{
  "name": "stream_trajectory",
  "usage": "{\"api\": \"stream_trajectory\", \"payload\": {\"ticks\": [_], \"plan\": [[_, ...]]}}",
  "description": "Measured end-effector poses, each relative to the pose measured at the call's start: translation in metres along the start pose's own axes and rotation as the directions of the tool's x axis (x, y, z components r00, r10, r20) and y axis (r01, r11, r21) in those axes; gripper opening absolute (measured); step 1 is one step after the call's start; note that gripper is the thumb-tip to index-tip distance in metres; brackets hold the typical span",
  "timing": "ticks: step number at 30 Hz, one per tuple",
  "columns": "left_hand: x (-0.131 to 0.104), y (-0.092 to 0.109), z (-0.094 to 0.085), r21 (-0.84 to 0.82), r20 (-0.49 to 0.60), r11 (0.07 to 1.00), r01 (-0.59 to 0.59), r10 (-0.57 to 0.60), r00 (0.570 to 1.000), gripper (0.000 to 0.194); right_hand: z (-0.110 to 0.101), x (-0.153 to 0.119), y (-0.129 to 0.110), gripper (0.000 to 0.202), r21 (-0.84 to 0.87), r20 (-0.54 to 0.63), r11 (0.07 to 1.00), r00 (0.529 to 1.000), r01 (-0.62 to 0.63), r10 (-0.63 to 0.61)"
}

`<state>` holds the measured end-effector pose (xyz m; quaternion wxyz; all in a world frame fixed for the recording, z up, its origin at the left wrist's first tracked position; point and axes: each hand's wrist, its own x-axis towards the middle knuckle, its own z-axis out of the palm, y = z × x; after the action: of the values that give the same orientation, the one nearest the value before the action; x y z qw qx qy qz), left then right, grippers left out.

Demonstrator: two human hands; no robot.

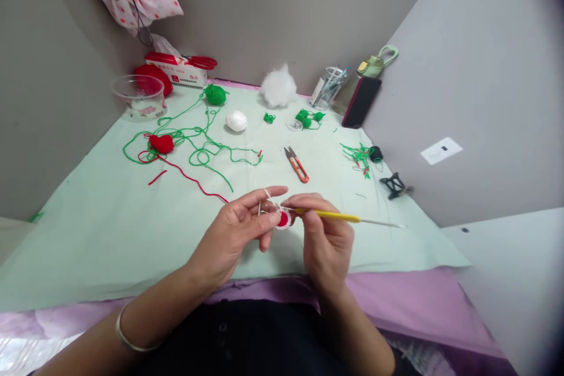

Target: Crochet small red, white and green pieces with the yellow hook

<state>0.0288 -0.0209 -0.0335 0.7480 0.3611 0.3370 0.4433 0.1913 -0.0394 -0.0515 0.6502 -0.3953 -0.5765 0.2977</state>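
Table: my pale green cover [110, 229] lies over a purple cloth [396, 299], pushed into a corner of grey walls.
Left hand [240, 229]: fingers closed on a small red and white crochet piece [283, 219] near the front edge — white yarn runs over my forefinger.
Right hand [326, 235]: pinching a yellow hook [335, 217], its tip at the piece.
Middle: orange snips [297, 164] lie beyond my hands.
Left side: red ball [161, 143] sits in loose green yarn [198, 147].
Back edge: white stuffing [278, 87], plastic tub [140, 96], phone [361, 101] leaning on the wall.
Writing: red and white box [178, 68] — print too small to read.
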Motion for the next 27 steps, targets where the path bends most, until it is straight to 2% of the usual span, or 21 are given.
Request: {"api": "stream_trajectory", "payload": {"ticks": [4,6,8,10,12,13,15,18,20,23,27], "plan": [[0.001,-0.006,0.000,0.025,-0.048,0.997,-0.067,0.068,0.997,0.041,0.003,-0.007,0.002,0.025,-0.224,0.047,0.962,0.988,0.155,-0.148],[0.003,-0.008,-0.001,-0.035,-0.028,0.999,-0.030,0.029,0.999,0.043,0.002,-0.011,0.004,0.032,-0.366,0.110,0.883,0.956,0.294,-0.273],[0.004,-0.006,-0.002,-0.125,0.012,0.990,0.062,-0.060,0.998,0.041,0.000,-0.011,0.005,0.034,-0.422,0.138,0.834,0.934,0.356,-0.328],[0.006,-0.003,-0.004,-0.200,0.033,0.971,0.134,-0.130,0.991,0.036,-0.002,-0.009,0.004,0.029,-0.333,0.059,0.905,0.964,0.264,-0.259],[0.007,0.000,-0.005,-0.224,0.014,0.965,0.133,-0.134,0.991,0.032,-0.004,-0.004,0.003,0.025,-0.112,-0.039,0.990,0.995,0.091,-0.096],[0.007,0.001,-0.005,-0.214,0.002,0.970,0.116,-0.118,0.993,0.031,-0.004,-0.002,0.002,0.024,0.005,-0.050,1.000,0.999,0.018,-0.018],[0.006,0.001,-0.004,-0.161,-0.008,0.985,0.069,-0.071,0.997,0.031,-0.003,0.000,0.002,0.021,0.149,0.000,0.986,0.998,-0.070,0.070],[0.004,-0.001,-0.001,-0.092,0.005,0.996,0.016,-0.016,1.000,0.033,-0.001,-0.001,0.004,0.017,0.150,0.058,0.982,0.993,-0.112,0.104],[0.003,-0.002,0.001,-0.080,0.018,0.997,0.016,-0.014,1.000,0.034,0.000,-0.001,0.005,0.017,0.173,0.047,0.972,0.987,-0.159,0.154],[0.002,-0.001,0.000,-0.072,0.038,0.997,0.027,-0.025,0.999,0.033,-0.002,0.002,0.005,0.017,0.311,0.055,0.917,0.968,-0.251,0.246],[0.002,0.001,-0.003,-0.035,0.033,0.999,0.027,-0.026,0.999,0.031,-0.004,0.006,0.004,0.020,0.386,0.087,0.883,0.964,-0.266,0.252]]}}
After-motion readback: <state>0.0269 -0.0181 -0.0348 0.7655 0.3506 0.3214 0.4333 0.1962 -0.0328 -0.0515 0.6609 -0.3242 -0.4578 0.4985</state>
